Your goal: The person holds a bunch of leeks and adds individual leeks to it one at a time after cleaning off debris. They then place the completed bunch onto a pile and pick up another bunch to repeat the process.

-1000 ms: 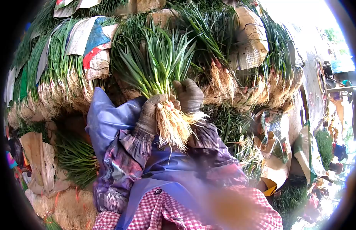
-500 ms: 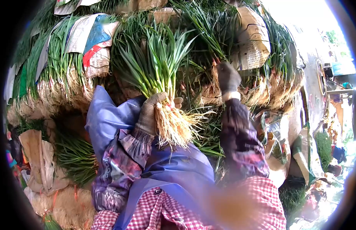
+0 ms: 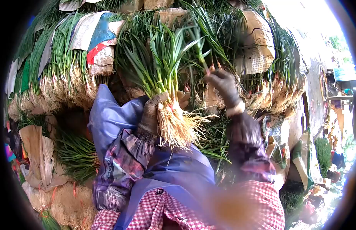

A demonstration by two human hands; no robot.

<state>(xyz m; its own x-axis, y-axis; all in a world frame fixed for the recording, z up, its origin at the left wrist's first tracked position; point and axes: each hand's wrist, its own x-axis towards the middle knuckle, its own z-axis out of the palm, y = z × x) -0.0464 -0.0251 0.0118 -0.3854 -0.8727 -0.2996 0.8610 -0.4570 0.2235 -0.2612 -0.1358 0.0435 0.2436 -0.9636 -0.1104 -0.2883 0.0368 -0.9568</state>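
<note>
My gloved left hand (image 3: pixel 149 115) is closed around a bunch of green garlic (image 3: pixel 164 73), leaves up, its pale roots hanging over my blue apron (image 3: pixel 178 165). To the right, my gloved right hand (image 3: pixel 225 87) pinches the lower end of a single green garlic stalk (image 3: pixel 202 60), slightly blurred by motion. That stalk leans toward the bunch, apart from my left hand. Behind my right hand, more green garlic plants (image 3: pixel 212 32) lie on the stack, with reddish bases and roots pointing toward me.
Rooted plants (image 3: pixel 67 82) hang in a thick row at the left, partly under sheets of sacking (image 3: pixel 88 32). A patterned tan sheet (image 3: pixel 256 42) covers plants at the right. Lower left are a leafy pile (image 3: pixel 76 155) and a tied mass of roots (image 3: pixel 63 203).
My right hand has moved left and slightly down, drawing a stalk away from the stack toward the bunch. My left hand keeps its hold on the bunch, nearly still.
</note>
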